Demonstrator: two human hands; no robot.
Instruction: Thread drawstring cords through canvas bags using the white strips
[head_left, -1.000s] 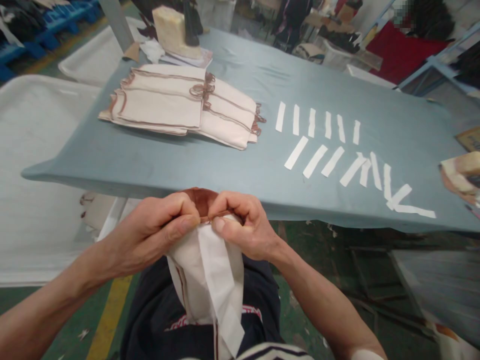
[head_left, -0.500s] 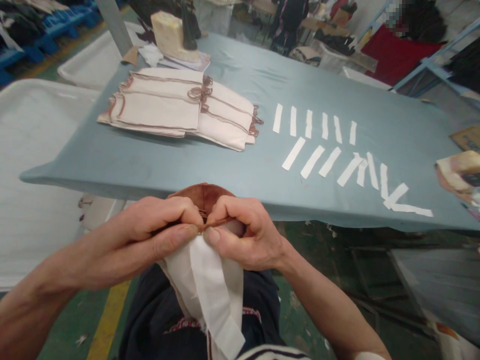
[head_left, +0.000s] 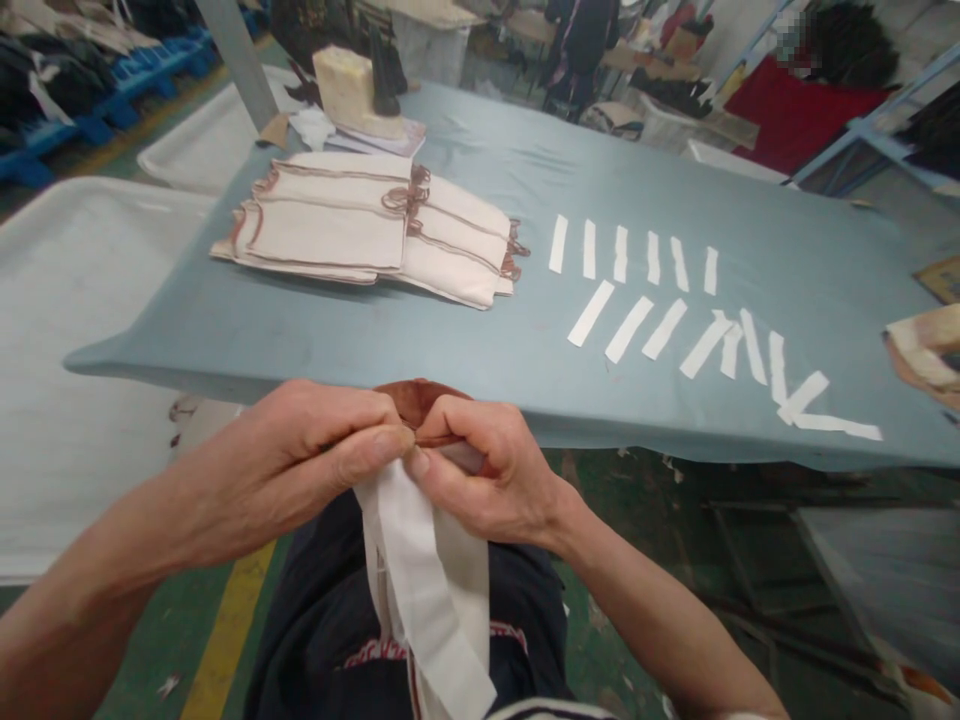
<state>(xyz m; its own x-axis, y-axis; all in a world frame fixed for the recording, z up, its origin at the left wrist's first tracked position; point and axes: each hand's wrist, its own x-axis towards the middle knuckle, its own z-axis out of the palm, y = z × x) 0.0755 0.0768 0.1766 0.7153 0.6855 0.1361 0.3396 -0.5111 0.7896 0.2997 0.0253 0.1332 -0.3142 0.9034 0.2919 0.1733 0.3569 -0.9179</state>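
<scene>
Okay, so both hands were pinched tight on one cream pouch (head_left: 466, 570), right above the lap.

Left hand (head_left: 330, 450) and right hand (head_left: 491, 475) sat tip to tip, thumbs and fingers closed on the pouch's brown edge (head_left: 439, 440), basically zero gap in either pinch. The pouch hung toward 6 o'clock from there, in front of dark trousers (head_left: 315, 610), with a loose white strip (head_left: 420, 570) trailing down it toward 5. The blue-green table (head_left: 300, 335) started right around 12. On it, a pile of similar cream pouches (head_left: 330, 235) lay about 11 o'clock, and a bunch of white strips (head_left: 590, 314) was spread from 1 to 3, some overlapping. Big white tub (head_left: 67, 400) off at 9.
</scene>
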